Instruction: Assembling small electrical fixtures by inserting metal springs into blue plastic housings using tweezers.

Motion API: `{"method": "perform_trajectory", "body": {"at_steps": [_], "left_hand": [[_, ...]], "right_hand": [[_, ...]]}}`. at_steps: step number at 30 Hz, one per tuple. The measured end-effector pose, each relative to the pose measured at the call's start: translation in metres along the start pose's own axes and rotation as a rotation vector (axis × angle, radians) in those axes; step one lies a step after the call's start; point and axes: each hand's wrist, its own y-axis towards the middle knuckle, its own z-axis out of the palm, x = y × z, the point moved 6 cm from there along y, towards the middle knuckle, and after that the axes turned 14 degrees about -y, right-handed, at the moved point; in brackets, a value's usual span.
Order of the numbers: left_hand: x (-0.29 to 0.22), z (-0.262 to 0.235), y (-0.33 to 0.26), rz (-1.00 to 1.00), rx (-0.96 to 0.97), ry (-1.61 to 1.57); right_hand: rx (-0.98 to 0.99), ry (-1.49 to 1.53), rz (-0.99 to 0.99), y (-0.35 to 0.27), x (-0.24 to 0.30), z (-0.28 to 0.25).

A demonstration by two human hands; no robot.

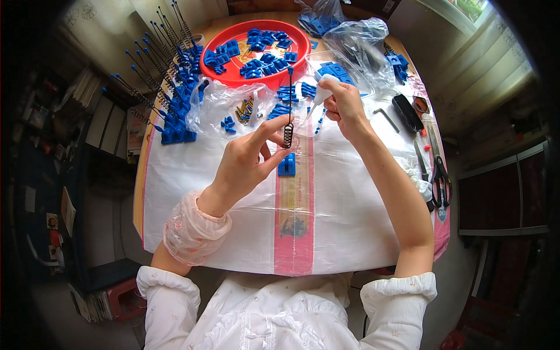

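Note:
My left hand [240,166] pinches a black coil spring [288,135] upright between thumb and fingers. A thin black rod with a blue tip rises from the spring. Just below these fingertips a small blue plastic base [286,165] sits on the table cover; whether the spring touches it I cannot tell. To the right, my right hand [347,109] is closed round a small white squeeze bottle [321,96], its narrow nozzle slanting down to the left. Beneath the nozzle lie thin blue-and-white pieces [319,121].
Several finished-looking spring rods on blue bases [175,125] stand at the left. A red basin [306,49] of blue parts is at the back, plastic bags [364,44] beside it. Brass-coloured pieces [245,109] lie in a bag. Scissors [441,181] and a hex key [386,119] lie right.

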Motion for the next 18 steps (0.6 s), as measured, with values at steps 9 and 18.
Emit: {"method": "perform_trajectory", "body": {"at_steps": [9,18], "left_hand": [[0.0009,0.0002,-0.0001,-0.008,-0.003,0.003],[-0.0006,-0.0004,0.0000,-0.009,-0.001,-0.005]], "right_hand": [[-0.023,-0.024,0.019,0.0005,-0.0024,-0.0015],[-0.015,-0.018,0.001,-0.0004,0.0013,-0.0008]]}}
